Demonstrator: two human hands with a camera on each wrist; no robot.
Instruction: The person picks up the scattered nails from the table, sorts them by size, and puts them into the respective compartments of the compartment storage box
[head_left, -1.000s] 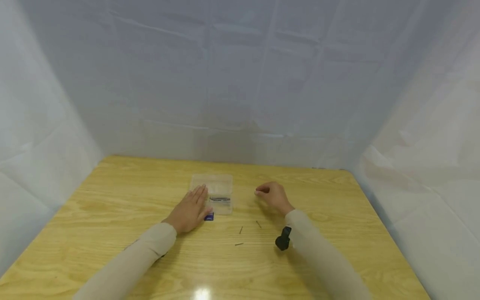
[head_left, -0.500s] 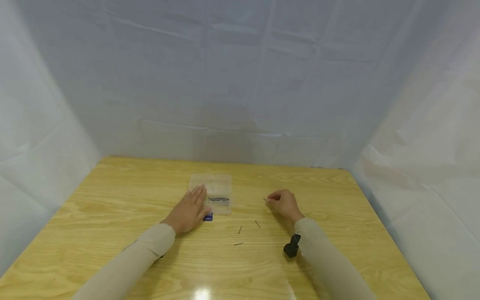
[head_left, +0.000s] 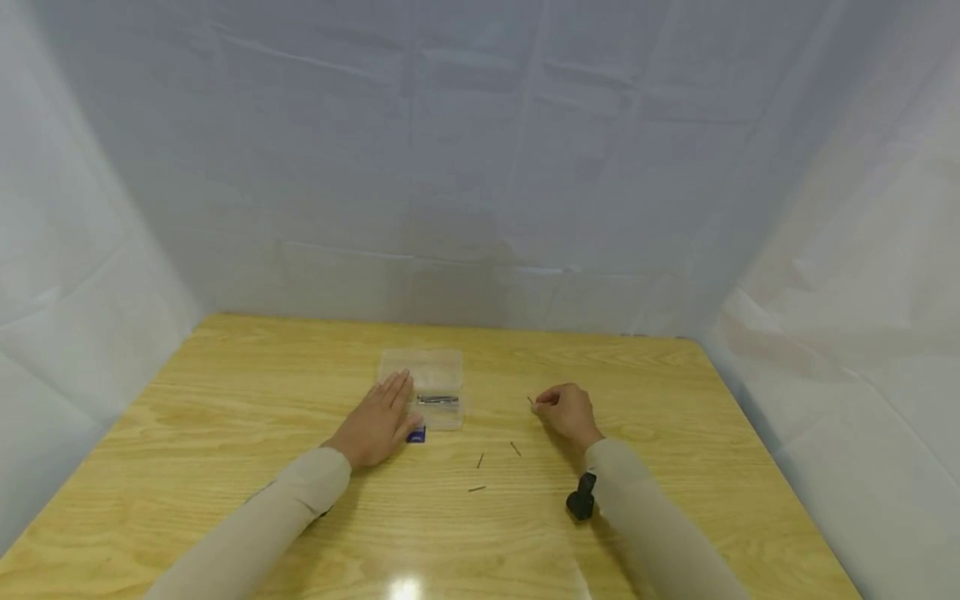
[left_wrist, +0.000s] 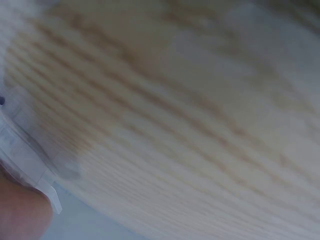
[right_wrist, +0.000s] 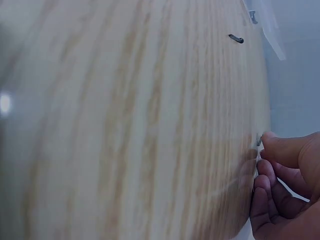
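Note:
My left hand (head_left: 381, 418) lies flat on the wooden table (head_left: 225, 400), fingers straight, its fingertips against the left side of a clear plastic box (head_left: 435, 375) that holds a thin dark metal piece (head_left: 438, 399). A small blue piece (head_left: 417, 434) sits by the thumb. To the right, my right hand (head_left: 553, 401) is curled, its thumb and forefinger pinching a small dark pin (head_left: 530, 401) down at the table surface. The right wrist view shows those fingertips (right_wrist: 270, 142) closed on the pin (right_wrist: 258, 141). In the left wrist view only the box edge (left_wrist: 25, 160) and blurred wood appear.
Three loose dark pins lie between my hands: one pin (head_left: 482, 459), a second pin (head_left: 515, 448) and a third pin (head_left: 477, 488). White sheeting (head_left: 480, 167) walls in the table on three sides. A black wrist camera (head_left: 580, 501) hangs under my right sleeve.
My right hand has drawn back to the right, away from the box, and now closes on a pin lying on the table. The left hand and box have stayed put.

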